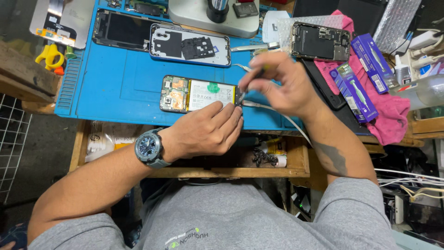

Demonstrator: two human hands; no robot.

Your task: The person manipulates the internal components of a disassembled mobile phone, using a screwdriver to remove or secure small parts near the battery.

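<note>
Phone [199, 94] near mat edge [152, 121]; left hand [206, 132] steadies.

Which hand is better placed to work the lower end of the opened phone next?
Right, probably. The right hand already pinches a thin tool with its tip at the lower end of the opened phone. The left hand lies flat against that end, apparently steadying it.
</note>
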